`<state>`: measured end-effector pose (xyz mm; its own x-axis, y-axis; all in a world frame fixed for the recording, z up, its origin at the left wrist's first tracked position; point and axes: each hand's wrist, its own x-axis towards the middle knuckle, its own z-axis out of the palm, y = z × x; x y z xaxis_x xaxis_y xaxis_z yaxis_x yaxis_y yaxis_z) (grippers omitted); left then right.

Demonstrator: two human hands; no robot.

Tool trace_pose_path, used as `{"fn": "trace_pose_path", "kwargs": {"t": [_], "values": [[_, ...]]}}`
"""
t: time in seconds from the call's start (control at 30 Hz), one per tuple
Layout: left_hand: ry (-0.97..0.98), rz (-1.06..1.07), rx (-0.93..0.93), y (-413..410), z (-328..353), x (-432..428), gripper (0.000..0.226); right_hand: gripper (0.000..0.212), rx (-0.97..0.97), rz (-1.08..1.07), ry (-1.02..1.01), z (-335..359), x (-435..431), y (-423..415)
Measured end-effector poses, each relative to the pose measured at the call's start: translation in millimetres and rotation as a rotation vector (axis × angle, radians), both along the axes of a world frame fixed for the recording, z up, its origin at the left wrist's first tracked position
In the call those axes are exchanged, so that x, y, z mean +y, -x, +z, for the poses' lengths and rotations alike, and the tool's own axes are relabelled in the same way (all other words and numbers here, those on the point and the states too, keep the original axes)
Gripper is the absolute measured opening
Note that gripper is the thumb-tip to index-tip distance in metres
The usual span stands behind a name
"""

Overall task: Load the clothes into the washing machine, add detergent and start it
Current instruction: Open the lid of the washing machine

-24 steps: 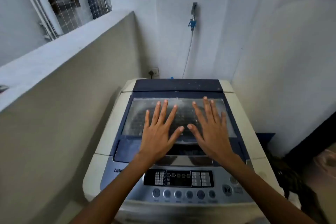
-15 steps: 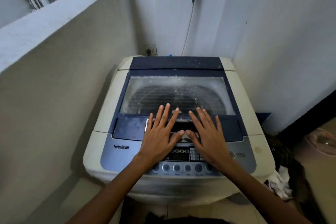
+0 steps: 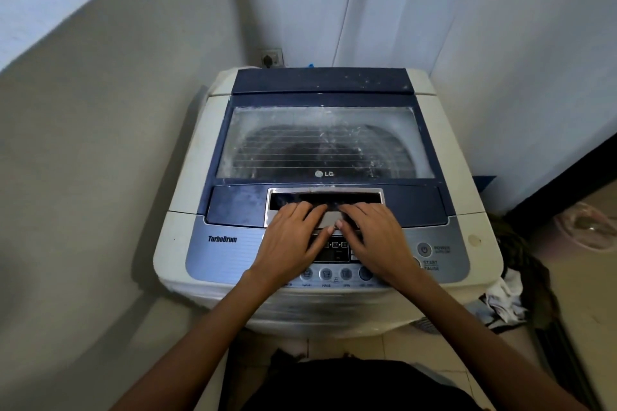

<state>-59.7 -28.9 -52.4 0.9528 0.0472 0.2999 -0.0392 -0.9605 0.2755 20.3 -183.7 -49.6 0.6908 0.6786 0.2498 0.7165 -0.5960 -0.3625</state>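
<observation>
Both hands have slid off the glass to the lid handle, centre frame, crosswise; my left hand and right hand grip it, fingers curled in, equally near. Clothes lie lower right.

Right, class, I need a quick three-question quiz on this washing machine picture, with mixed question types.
1. True or false: the washing machine lid is open.
2. How do the fingers of the left hand and right hand lie? A) spread flat B) curled into the lid handle C) raised in the air
3. Fill in: the pile of clothes lies on the person's ____ side.

Key: 1 false; 2 B; 3 right.
</observation>
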Motion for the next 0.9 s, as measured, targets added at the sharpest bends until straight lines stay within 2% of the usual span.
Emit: {"fn": "trace_pose_path", "kwargs": {"t": [0.2,0.43,0.5,0.7,0.8,0.9], "values": [[0.009,0.005,0.127,-9.4,5.9,1.8,0.061,0.045,0.061,-0.03,-0.022,4.8,2.3,-2.3],[0.049,0.017,0.075,-7.7,9.6,1.3,0.062,0.036,0.112,-0.017,-0.043,9.2,1.0,-3.1],[0.051,0.024,0.061,-8.0,10.9,1.4,0.06,0.041,0.119,-0.013,-0.048,10.5,1.3,-3.3],[-0.044,0.028,-0.096,-13.4,23.6,4.1,0.054,0.056,0.114,0.0,-0.086,31.8,1.7,-6.2],[-0.126,0.04,-0.199,-20.5,41.2,8.7,0.048,0.062,0.029,0.044,-0.01,55.5,2.7,-12.9],[-0.226,0.061,-0.266,-27.7,60.5,9.1,0.061,0.055,-0.113,0.053,0.024,75.5,5.3,-17.9]]}}
